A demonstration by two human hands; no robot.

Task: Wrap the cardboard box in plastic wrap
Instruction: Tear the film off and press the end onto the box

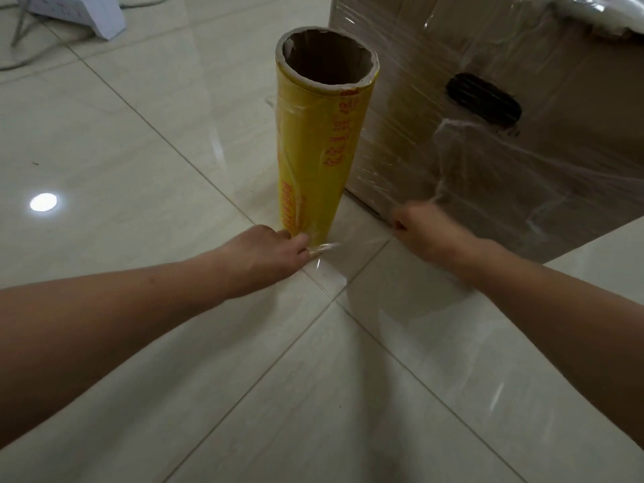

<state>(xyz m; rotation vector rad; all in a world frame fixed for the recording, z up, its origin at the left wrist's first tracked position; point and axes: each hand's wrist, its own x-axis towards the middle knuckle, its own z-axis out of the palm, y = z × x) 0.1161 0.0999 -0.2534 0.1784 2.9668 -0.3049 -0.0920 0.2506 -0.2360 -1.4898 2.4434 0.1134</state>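
Both forearms reach in from the near edge across the tiled floor [139,151]. Left hand [268,251] is at the foot of the roll of plastic wrap [313,151], fingers curled against its bottom edge and gripping it where the film comes off in a bunch. Right hand [423,228] is closed into a fist on the film [362,244], right at the near bottom corner of the cardboard box [505,99].

Roll stands upright on the floor, just left of the box's near corner; cannot tell whether they touch. Yellow wrapper with red print, open brown core end facing up. A thin sheet of film runs low from the roll's base rightwards to the right fist, stretched close to the floor. From the fist a bunched strand climbs the box's near face, ending just below the dark handle slot [484,99].

Box sits on the floor at far right, its visible faces already under glossy creased layers of wrap. White crumpled plastic [599,12] shows at its top, far right corner of view.

Far left: a white device [76,12] on the floor with grey cables [21,29] beside it. Round light reflection [43,202] on the tile at left.
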